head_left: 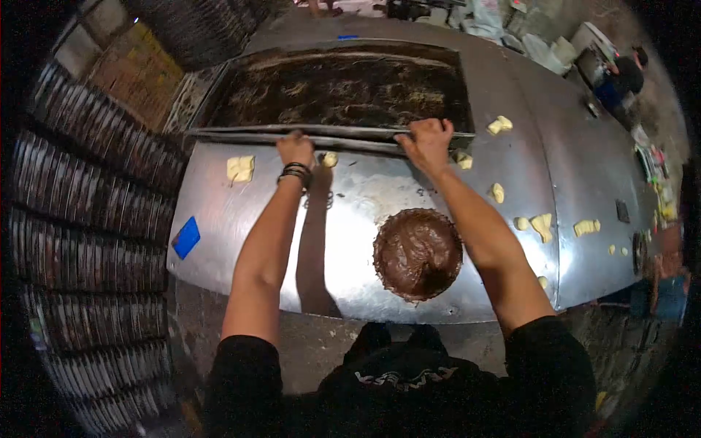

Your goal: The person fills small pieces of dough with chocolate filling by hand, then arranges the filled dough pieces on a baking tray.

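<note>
A large, dark, worn baking tray [336, 91] lies across the far side of the metal table, its near rim raised toward me. My left hand [296, 150], with dark bands at the wrist, is closed on that rim left of the middle. Farther right along the same edge, my right hand [428, 144] grips the rim, fingers over the top. Small pale dough pieces lie near the hands: a dough ball [330, 159] beside the left wrist and a dough piece [464, 160] by the right. Between my forearms stands a round container of brown, glossy paste [418, 252].
A flat blue piece [186, 238] and a scored dough lump [240, 168] lie on the metal table [219, 212] at left. Several dough pieces [542, 226] are scattered at right. Stacked trays [87, 226] line the left side. Another person [624, 79] is at far right.
</note>
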Tool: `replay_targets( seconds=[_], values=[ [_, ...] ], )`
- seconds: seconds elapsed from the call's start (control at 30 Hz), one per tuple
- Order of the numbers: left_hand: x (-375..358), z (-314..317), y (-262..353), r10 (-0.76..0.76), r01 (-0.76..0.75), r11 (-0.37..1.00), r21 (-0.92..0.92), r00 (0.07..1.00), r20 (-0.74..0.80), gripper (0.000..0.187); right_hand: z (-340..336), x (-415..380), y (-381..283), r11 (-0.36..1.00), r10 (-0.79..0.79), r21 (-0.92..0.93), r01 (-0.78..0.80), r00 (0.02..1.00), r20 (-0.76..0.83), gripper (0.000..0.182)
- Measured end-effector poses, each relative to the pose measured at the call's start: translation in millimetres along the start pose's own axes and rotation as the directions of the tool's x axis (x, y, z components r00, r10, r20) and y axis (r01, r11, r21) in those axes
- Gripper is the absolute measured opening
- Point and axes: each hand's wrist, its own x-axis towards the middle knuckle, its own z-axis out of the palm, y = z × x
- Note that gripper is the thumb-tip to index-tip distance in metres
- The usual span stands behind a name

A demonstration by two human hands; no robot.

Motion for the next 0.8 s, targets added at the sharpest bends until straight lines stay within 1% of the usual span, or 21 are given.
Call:
replay_targets(
  seconds=[0.07, 0.17, 0.2, 0.23, 0.27, 0.3, 0.33, 0.37, 0.4, 0.47, 0.53, 0.57, 0.6, 0.63, 0.67, 0.7, 0.73, 0.77, 0.8],
  values=[
    [-30, 16, 1, 0.069, -0.058, 0.994, 0.088, 0.990, -0.120, 0.047, -17, 14, 5, 0.999, -0.050, 0.009, 0.050, 0.999, 0.004, 0.037],
    [-59, -26, 34, -0.047, 0.034, 0.994, 0.103, 0.991, 0.127, 0.056, -53, 40, 13, 0.986, -0.163, -0.063, 0.156, 0.978, -0.133, 0.040],
    [-59, -25, 33, -0.017, -0.007, 0.979, 0.205, 0.993, 0.116, 0.056, -78, 46, 12, 0.981, -0.187, -0.096, 0.172, 0.966, -0.181, 0.041],
    [-58, -23, 35, -0.045, 0.030, 0.986, 0.161, 0.995, 0.087, 0.057, -105, 49, 7, 0.985, -0.151, -0.107, 0.134, 0.975, -0.166, 0.042],
    [-56, -23, 35, -0.065, 0.057, 0.991, 0.121, 0.996, 0.068, 0.061, -124, 48, 11, 0.977, -0.184, -0.147, 0.155, 0.961, -0.205, 0.041],
    [-50, -26, 22, -0.171, 0.230, 0.918, -0.325, 0.965, 0.199, 0.073, -147, 42, 5, 0.976, -0.141, -0.185, 0.113, 0.979, -0.146, 0.041],
    [-50, -21, 22, -0.172, 0.324, 0.656, -0.681, 0.943, 0.283, 0.082, -155, 25, 8, 0.977, -0.155, -0.170, 0.126, 0.973, -0.169, 0.039],
    [-53, -29, 31, -0.172, 0.400, 0.258, -0.880, 0.915, 0.365, 0.093, -161, 8, 13, 0.978, -0.159, -0.168, 0.125, 0.965, -0.207, 0.039],
    [-81, -69, 69, -0.166, 0.360, -0.167, -0.918, 0.907, 0.386, 0.101, -166, -8, 18, 0.978, -0.159, -0.172, 0.118, 0.955, -0.249, 0.038],
    [-87, -94, 81, -0.062, 0.468, -0.294, -0.833, 0.861, 0.505, 0.105, -174, -44, 21, 0.988, -0.110, -0.129, 0.080, 0.963, -0.245, 0.036],
    [-78, -99, 84, 0.067, 0.682, -0.170, -0.712, 0.728, 0.682, 0.107, -185, -70, 24, 0.992, -0.117, -0.080, 0.102, 0.969, -0.215, 0.034],
    [-88, -105, 100, 0.115, 0.688, -0.030, -0.725, 0.723, 0.682, 0.101, -182, -85, 29, 0.990, -0.129, -0.092, 0.112, 0.967, -0.221, 0.034],
    [-84, -95, 92, 0.064, 0.749, -0.084, -0.658, 0.663, 0.746, 0.088, -185, -96, 30, 0.992, -0.073, -0.113, 0.058, 0.988, -0.135, 0.034],
    [-80, -85, 84, 0.012, 0.795, -0.147, -0.588, 0.596, 0.803, 0.075, -185, -106, 34, 0.994, -0.066, -0.096, 0.050, 0.983, -0.174, 0.034],
    [-81, -84, 81, 0.185, 0.853, -0.236, -0.466, 0.510, 0.840, 0.057, -182, -115, 41, 0.995, -0.089, -0.070, 0.074, 0.968, -0.234, 0.033],
    [-94, -92, 92, 0.153, 0.824, -0.240, -0.513, 0.554, 0.819, 0.051, -191, -122, 48, 0.992, -0.082, -0.109, 0.064, 0.982, -0.170, 0.035],
    [-103, -96, 99, 0.143, 0.843, -0.283, -0.457, 0.508, 0.850, 0.051, -204, -131, 54, 0.997, -0.051, -0.067, 0.035, 0.966, -0.253, 0.036],
    [-120, -95, 102, 0.139, 0.788, -0.163, -0.594, 0.614, 0.777, 0.052, -217, -137, 58, 0.999, -0.032, -0.019, 0.027, 0.943, -0.331, 0.037],
    [-136, -93, 111, 0.152, 0.692, -0.053, -0.719, 0.718, 0.680, 0.054, -230, -144, 62, 0.999, -0.021, 0.032, 0.037, 0.913, -0.408, 0.038]
  ],
)
